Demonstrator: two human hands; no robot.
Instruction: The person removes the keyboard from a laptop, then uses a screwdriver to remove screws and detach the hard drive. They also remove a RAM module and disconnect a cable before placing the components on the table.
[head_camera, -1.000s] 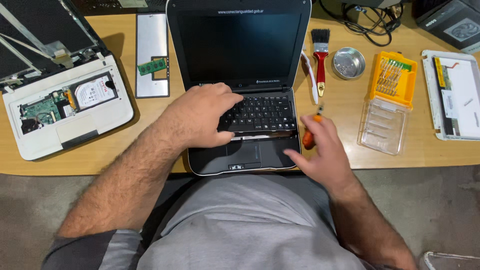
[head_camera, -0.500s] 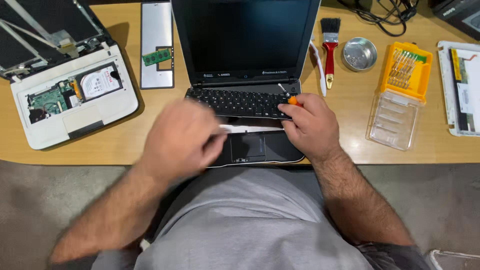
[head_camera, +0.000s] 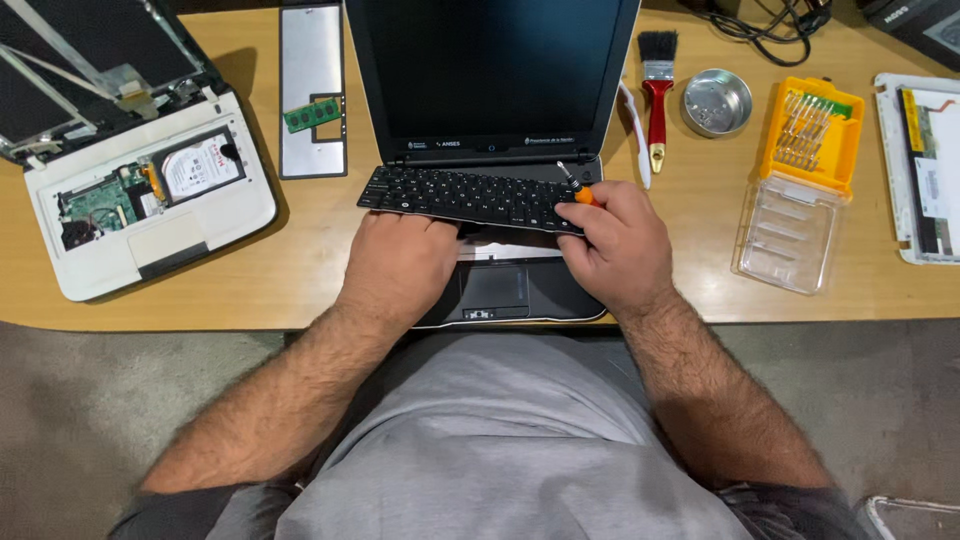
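Observation:
A small black laptop (head_camera: 490, 80) stands open at the desk's front edge. Its black keyboard (head_camera: 465, 196) is lifted loose from the base and tilted, with a pale gap showing under its near edge. My left hand (head_camera: 400, 265) grips the keyboard's near edge on the left side, fingers curled under it. My right hand (head_camera: 620, 245) holds the keyboard's right end and also clasps an orange-handled screwdriver (head_camera: 578, 188), whose tip points up toward the hinge.
An opened white laptop (head_camera: 150, 200) with bare circuit board lies at the left. A grey panel (head_camera: 310, 60) carries a green memory stick (head_camera: 312, 113). At the right are a red-handled brush (head_camera: 657, 90), a metal dish (head_camera: 716, 102), an orange bit case (head_camera: 808, 135) and another white device (head_camera: 925, 170).
My left hand came back onto the keyboard's near edge after pulling away. My right hand moved up to the keyboard's right end with the screwdriver, and the keyboard now sits lifted.

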